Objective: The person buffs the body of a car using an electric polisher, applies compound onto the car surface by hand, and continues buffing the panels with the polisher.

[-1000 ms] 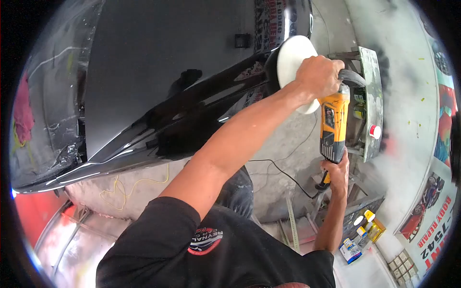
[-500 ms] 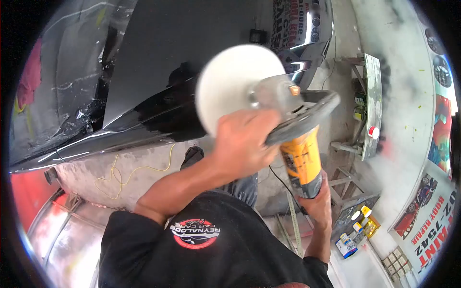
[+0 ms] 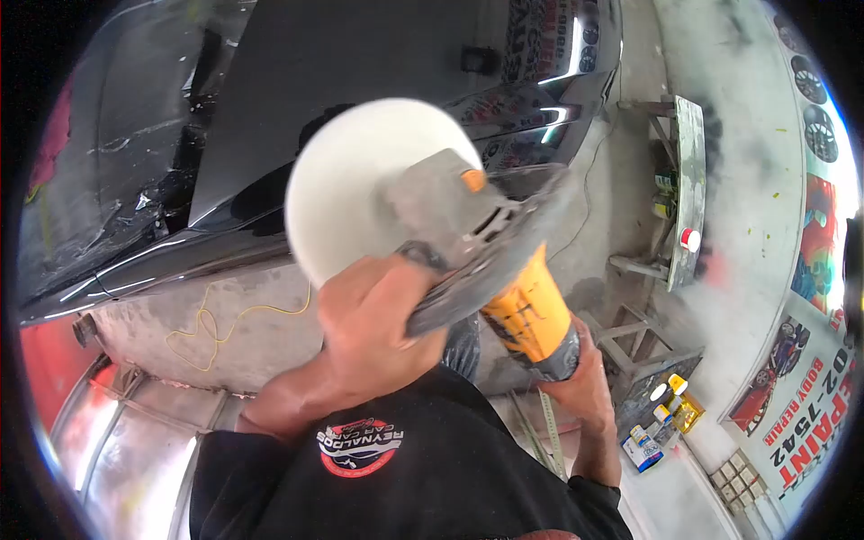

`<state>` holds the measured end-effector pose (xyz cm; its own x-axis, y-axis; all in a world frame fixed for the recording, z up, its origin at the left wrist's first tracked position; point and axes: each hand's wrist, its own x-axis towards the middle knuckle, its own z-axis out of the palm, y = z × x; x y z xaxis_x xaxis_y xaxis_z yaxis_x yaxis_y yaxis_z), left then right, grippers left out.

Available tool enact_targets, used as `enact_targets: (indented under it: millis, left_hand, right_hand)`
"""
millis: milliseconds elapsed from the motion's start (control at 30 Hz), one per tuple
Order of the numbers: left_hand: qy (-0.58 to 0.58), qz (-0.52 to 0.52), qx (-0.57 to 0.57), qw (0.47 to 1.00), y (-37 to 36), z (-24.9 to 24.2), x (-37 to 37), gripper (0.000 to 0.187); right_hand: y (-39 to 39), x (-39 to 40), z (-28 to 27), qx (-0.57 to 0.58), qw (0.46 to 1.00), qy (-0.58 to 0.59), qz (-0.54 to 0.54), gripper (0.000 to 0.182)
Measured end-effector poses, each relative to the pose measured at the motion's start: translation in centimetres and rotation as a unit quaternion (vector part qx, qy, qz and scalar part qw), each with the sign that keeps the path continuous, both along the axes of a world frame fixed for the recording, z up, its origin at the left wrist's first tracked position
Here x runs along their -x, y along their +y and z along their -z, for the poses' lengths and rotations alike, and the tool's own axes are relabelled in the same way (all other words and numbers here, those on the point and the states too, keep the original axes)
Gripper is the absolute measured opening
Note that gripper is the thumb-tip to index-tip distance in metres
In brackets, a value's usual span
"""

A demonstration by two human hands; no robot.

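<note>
Two-handed, holds the yellow polisher (image 3: 531,310) beside a black car panel (image 3: 360,54), clenching its looped handle (image 3: 490,270) in the left hand (image 3: 373,315), grasping its rear end (image 3: 560,358) in the right hand (image 3: 583,378).

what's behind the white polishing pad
Past the upper edge of the white polishing pad, the shiny black car body shows; below the pad's lower left, grey floor. Whatever lies directly behind is covered, so contact cannot be told.
</note>
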<state>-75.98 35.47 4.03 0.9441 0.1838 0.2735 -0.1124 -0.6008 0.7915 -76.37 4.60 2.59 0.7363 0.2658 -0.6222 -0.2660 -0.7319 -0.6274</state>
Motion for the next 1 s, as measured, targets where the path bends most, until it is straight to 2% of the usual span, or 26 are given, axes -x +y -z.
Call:
enact_targets:
  millis: [100, 133, 267, 433, 533, 633, 667, 833, 900, 1000]
  left_hand:
    - [-0.014, 0.045, 0.021, 0.999, -2.9, 1.5, -4.1, 0.025]
    - [-0.015, 0.06, 0.024, 0.998, -3.9, 2.0, -5.5, 0.027]
    - [0.034, 0.103, 0.057, 0.992, -8.1, 4.2, -11.2, 0.022]
    - [0.075, 0.145, 0.069, 0.984, -13.7, 7.7, -18.5, 0.022]
    - [0.023, 0.147, 0.084, 0.985, -16.8, 10.1, -22.3, 0.019]
    - [0.032, 0.167, 0.067, 0.983, -17.6, 11.2, -25.6, 0.018]
    - [0.033, 0.171, 0.066, 0.982, -17.6, 11.0, -26.7, 0.018]
    - [0.034, 0.194, 0.044, 0.979, -19.4, 9.5, -33.1, 0.021]
    - [0.017, 0.194, 0.043, 0.98, -19.5, 10.8, -33.6, 0.021]
    - [0.015, 0.175, 0.068, 0.982, -16.6, 13.8, -31.9, 0.023]
  right_hand:
    - [-2.3, -1.1, -0.4, 0.035, 0.998, -0.008, 0.059, 0.094]
    - [-3.4, -1.4, -0.1, 0.021, 0.994, 0.014, 0.109, 0.089]
    - [-6.5, -3.9, 0.4, 0.058, 0.991, -0.026, 0.119, 0.084]
    - [-8.9, -8.0, 0.7, 0.085, 0.981, -0.015, 0.173, 0.083]
    - [-11.0, -9.1, 2.3, 0.075, 0.978, -0.033, 0.191, 0.08]
    - [-10.3, -10.4, 3.5, 0.111, 0.97, -0.038, 0.214, 0.075]
    - [-9.9, -10.8, 3.9, 0.089, 0.965, -0.053, 0.239, 0.068]
    - [-10.9, -14.7, 5.7, -0.021, 0.957, -0.057, 0.285, 0.059]
    - [-10.4, -14.5, 7.4, -0.035, 0.949, -0.049, 0.309, 0.057]
    - [-7.6, -14.2, 9.0, -0.007, 0.954, -0.067, 0.291, 0.055]
